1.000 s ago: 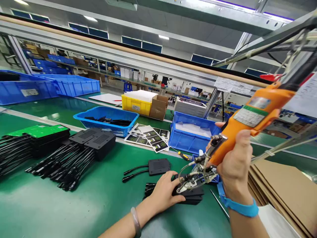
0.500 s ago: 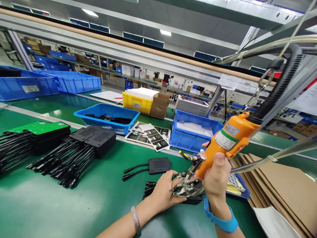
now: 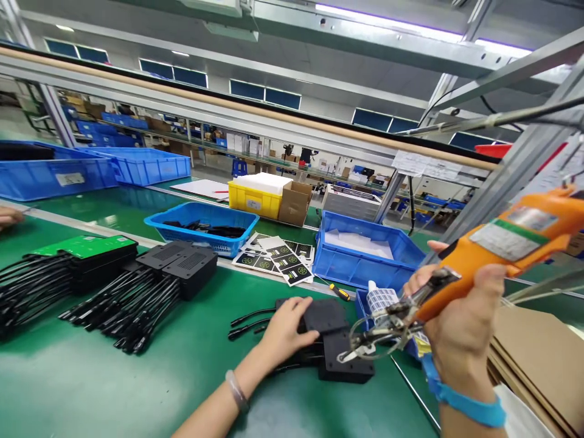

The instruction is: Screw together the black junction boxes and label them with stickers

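Note:
My right hand (image 3: pixel 465 322), with a blue wristband, grips an orange power screwdriver (image 3: pixel 497 249). Its metal tip end, with clear tubing around it, hangs over a black box (image 3: pixel 349 359) that has cables. My left hand (image 3: pixel 289 328), wearing a bracelet, has its thumb and fingers at the cable end of another black box (image 3: pixel 326 315), pinching its near edge. A third black box is mostly hidden behind the left fingers, its cables (image 3: pixel 249 325) pointing left.
Black boxes with cables (image 3: pixel 189 264) and a green-topped stack (image 3: pixel 84 245) stand left. A blue basket (image 3: pixel 203 213), label sheets (image 3: pixel 278 258), a small screwdriver (image 3: pixel 338 291) and a blue bin (image 3: pixel 365 267) lie behind. Cardboard sheets (image 3: pixel 538 359) are right. Another person's hand (image 3: pixel 9 216) shows far left.
The power screwdriver has moved right and tilted flatter. My left hand has shifted slightly left and up, bringing a black box against the one lying behind. A box with screw holes is now uncovered.

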A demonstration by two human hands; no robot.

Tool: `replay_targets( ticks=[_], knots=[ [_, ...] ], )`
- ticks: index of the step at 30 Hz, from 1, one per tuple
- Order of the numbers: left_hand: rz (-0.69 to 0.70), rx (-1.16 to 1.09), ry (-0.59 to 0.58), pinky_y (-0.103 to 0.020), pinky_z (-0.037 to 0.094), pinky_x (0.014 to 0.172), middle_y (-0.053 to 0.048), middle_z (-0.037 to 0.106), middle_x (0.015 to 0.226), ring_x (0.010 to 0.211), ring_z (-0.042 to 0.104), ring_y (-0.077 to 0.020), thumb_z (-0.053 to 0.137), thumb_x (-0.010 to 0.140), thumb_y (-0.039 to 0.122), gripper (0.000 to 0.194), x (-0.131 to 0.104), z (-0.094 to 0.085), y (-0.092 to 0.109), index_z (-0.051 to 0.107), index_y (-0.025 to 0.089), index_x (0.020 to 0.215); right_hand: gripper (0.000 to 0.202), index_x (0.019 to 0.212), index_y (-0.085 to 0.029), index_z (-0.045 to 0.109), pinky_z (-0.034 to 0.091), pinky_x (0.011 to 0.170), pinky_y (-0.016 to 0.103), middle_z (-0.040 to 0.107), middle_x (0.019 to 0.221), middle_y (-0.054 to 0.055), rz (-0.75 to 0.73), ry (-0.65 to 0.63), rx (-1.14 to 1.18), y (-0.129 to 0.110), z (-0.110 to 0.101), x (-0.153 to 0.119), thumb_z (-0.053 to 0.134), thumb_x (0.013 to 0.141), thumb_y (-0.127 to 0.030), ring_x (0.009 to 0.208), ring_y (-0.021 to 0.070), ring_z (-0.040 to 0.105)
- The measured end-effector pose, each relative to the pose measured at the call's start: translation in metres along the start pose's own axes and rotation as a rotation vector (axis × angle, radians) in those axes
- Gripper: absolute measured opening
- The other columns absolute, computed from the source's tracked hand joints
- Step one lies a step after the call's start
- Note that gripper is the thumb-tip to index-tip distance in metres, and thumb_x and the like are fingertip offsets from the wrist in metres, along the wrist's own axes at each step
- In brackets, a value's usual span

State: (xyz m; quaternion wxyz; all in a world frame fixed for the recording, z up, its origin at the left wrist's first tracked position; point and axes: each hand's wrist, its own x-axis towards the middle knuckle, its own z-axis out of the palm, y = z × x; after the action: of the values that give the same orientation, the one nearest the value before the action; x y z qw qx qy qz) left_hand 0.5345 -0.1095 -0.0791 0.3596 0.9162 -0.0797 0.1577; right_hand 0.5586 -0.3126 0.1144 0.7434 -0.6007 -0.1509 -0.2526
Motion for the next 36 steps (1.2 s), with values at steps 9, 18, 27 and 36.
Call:
replay_targets(
  ticks=[9, 18, 27, 36],
  knots=[
    [-0.130, 0.177, -0.004, -0.069, 0.028, 0.111, -0.020, 0.045, 0.148, 0.142, 0.030, -0.0443, 0.067, 0.081, 0.014, 0.059, -0.001, -0.008, -0.026, 0.053, 0.019, 0.137, 0.068, 0.105, -0.016, 0.067, 0.045, 0.040, 0.029, 0.052, 0.056, -0.002, 0.016, -0.013, -0.114, 0.018, -0.028, 0.016, 0.049, 0.079, -0.076, 0.043, 0.0146, 0.050],
    [0.159, 0.036, -0.297, -0.064, 0.036, 0.110, -0.020, 0.046, 0.147, 0.139, 0.037, -0.0440, 0.084, 0.069, 0.045, 0.065, -0.019, 0.030, 0.040, 0.064, 0.028, 0.129, 0.065, 0.107, -0.015, 0.066, 0.036, 0.032, 0.025, 0.054, 0.058, -0.002, 0.069, 0.001, -0.113, 0.049, -0.042, -0.002, 0.054, 0.078, -0.072, 0.036, 0.0121, 0.044],
    [0.116, 0.010, -0.309, -0.055, 0.043, 0.108, -0.019, 0.046, 0.147, 0.133, 0.048, -0.0381, 0.083, 0.074, 0.033, 0.059, -0.019, 0.034, 0.035, 0.063, 0.030, 0.129, 0.062, 0.106, -0.020, 0.065, 0.037, 0.031, 0.029, 0.054, 0.060, 0.001, 0.125, -0.050, -0.063, 0.053, -0.049, -0.005, 0.053, 0.078, -0.074, 0.040, 0.0169, 0.049],
    [0.110, 0.009, -0.298, -0.054, 0.043, 0.108, -0.020, 0.046, 0.146, 0.133, 0.048, -0.0384, 0.081, 0.075, 0.034, 0.054, -0.020, 0.038, 0.036, 0.065, 0.028, 0.127, 0.068, 0.100, -0.022, 0.059, 0.038, 0.034, 0.030, 0.050, 0.051, -0.002, 0.094, -0.110, -0.055, 0.060, -0.049, -0.016, 0.050, 0.073, -0.083, 0.037, 0.0167, 0.046]
  ],
)
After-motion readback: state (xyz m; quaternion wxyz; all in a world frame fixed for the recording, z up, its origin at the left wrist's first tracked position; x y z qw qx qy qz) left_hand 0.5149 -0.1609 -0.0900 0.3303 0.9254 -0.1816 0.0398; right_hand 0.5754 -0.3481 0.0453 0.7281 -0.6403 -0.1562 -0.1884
